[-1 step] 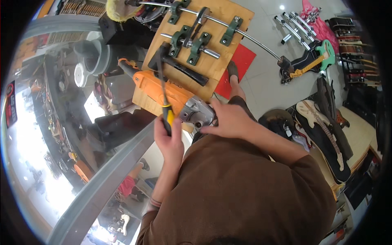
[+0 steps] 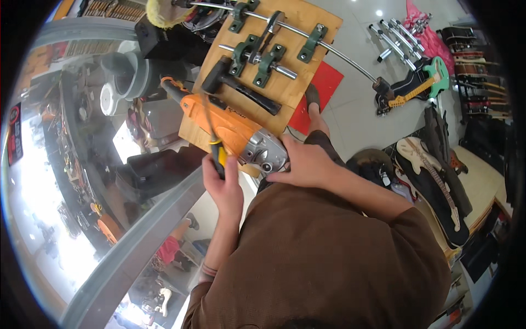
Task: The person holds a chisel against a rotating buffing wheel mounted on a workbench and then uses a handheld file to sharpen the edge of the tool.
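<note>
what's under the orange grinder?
Under the orange grinder lies the wooden board, which also carries a black hammer. What lies below the board is covered.

Bright, even daylight; blown-out glare at lower left, a ceiling-lamp reflection on the floor (image 2: pixel 361 126) at top, fisheye bending and dark vignette at edges.

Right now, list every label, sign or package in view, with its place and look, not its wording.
Sign: far left edge, tall dark panel with a red mark.
Label on the orange power tool: small dark lettering on its body, above the left hand.
No packages or screens to be made out.
</note>
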The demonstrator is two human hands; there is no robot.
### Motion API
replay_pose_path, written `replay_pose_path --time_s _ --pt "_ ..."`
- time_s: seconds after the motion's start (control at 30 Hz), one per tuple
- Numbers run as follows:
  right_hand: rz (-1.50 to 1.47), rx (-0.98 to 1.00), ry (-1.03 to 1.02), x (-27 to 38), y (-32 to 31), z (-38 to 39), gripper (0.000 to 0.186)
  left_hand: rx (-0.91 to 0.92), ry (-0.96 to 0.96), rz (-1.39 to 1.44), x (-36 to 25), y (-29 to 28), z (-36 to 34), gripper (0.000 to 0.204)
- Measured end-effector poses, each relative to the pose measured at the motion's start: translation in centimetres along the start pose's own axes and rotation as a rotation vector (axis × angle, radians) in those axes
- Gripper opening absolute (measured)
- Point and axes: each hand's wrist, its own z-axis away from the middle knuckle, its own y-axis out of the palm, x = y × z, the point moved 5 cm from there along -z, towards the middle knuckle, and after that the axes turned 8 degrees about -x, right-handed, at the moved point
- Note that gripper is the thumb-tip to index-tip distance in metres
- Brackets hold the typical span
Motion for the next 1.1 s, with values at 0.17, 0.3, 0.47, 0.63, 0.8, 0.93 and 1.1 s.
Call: replay_pose_path --time_s 0.17,0.3,0.47,0.63,0.8,0.93,1.1 --pt "-0.053 0.008 -0.001 1.1 1.6 -0.8 0.080 -0.107 -0.120 0.409 2.8 -0.6 -4.8 0.030" --pt "-0.217 0.062 0.081 2.6 2.5 -1.2 0.080 -0.092 -0.194 0.635 2.2 -0.4 -6.7 0.032" --pt "-0.210 0.155 0.066 5.6 5.5 -1.6 0.074 -0.096 -0.027 0.352 0.7 -3.3 -8.6 0.021" --pt "-0.108 0.039 -0.056 6.8 6.4 -3.7 0.073 -0.044 -0.002 0.360 3.6 -4.7 -12.6 0.018" --pt "0.021 -0.010 -0.096 7.7 6.0 -5.4 0.070 -0.047 -0.041 0.499 3.8 -4.6 -14.4 0.016" --pt "0.114 -0.110 -0.116 8.5 4.9 -6.1 0.067 -0.113 0.094 0.327 -0.2 -2.8 -14.1 0.017" --pt "0.170 -0.145 -0.152 9.5 4.1 -6.7 0.060 -0.137 0.061 0.303 -0.6 -3.6 -14.8 0.019"
